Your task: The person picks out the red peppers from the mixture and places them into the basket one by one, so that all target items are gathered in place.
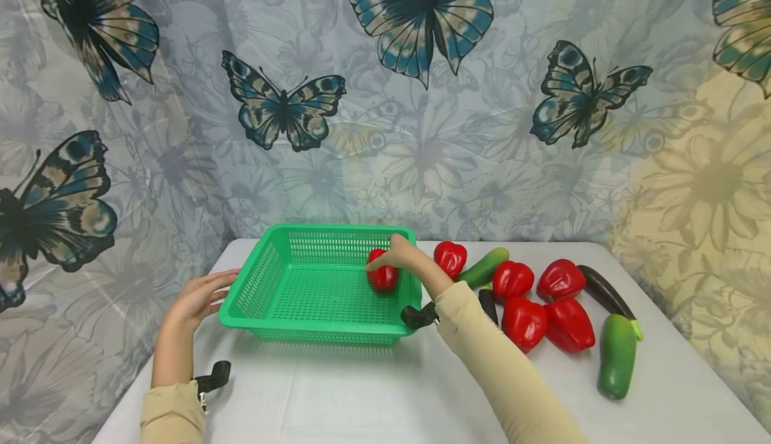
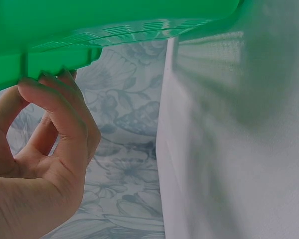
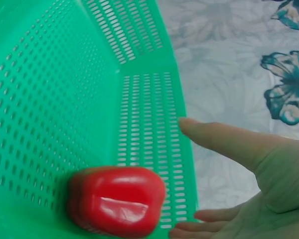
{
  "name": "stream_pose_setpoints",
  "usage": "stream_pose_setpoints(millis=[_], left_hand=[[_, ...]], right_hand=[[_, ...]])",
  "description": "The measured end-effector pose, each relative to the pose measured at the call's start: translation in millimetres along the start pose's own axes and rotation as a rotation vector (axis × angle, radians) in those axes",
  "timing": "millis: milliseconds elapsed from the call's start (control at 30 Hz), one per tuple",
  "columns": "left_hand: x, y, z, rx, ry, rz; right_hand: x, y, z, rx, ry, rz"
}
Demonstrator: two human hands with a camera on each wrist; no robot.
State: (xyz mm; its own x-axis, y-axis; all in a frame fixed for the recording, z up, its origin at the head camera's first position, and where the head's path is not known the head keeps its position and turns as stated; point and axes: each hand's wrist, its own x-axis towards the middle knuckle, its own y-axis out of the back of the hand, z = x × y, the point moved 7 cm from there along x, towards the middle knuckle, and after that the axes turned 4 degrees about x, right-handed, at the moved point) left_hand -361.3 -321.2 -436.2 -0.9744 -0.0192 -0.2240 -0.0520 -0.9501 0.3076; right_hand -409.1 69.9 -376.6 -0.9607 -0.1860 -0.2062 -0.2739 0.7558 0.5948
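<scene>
A green plastic basket (image 1: 325, 328) with slotted walls stands on the white table. My left hand (image 1: 195, 299) is at its left side, and in the left wrist view the bent fingers (image 2: 65, 112) pinch the rim from outside. Inside the basket, near the right wall, lies a red bell pepper (image 3: 122, 201). My right hand (image 1: 402, 256) reaches over the right rim above this pepper. In the right wrist view its thumb and fingers are spread apart, with nothing between them, and the thumb tip overlaps the rim.
Right of the basket lie several red bell peppers (image 1: 525, 323), a green cucumber-like vegetable (image 1: 484, 267) and another one (image 1: 617, 357) near the front. A dark eggplant (image 1: 608, 292) lies at the far right; another (image 1: 488, 303) is partly hidden by my right sleeve. Butterfly-patterned cloth (image 1: 421, 183) hangs behind.
</scene>
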Motion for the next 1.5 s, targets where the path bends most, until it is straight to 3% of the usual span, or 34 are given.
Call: stream_pose_setpoints(millis=[533,767,1167,1500], left_hand=[[0.4,0.1,-3.2,-0.031,0.012,-0.003],[2.2,-0.4,-3.7,-0.028,0.015,0.006],[2.2,0.1,-3.1,-0.023,0.015,0.005],[3.1,0.1,-3.9,-0.012,0.01,-0.002]], right_hand=[[-8.9,22.0,3.4,0.197,0.144,-0.031],[-12.5,38.7,13.3,0.25,0.157,-0.035],[-8.2,59.8,40.8,0.341,0.165,0.062],[-4.9,74.0,67.9,0.35,0.118,0.161]])
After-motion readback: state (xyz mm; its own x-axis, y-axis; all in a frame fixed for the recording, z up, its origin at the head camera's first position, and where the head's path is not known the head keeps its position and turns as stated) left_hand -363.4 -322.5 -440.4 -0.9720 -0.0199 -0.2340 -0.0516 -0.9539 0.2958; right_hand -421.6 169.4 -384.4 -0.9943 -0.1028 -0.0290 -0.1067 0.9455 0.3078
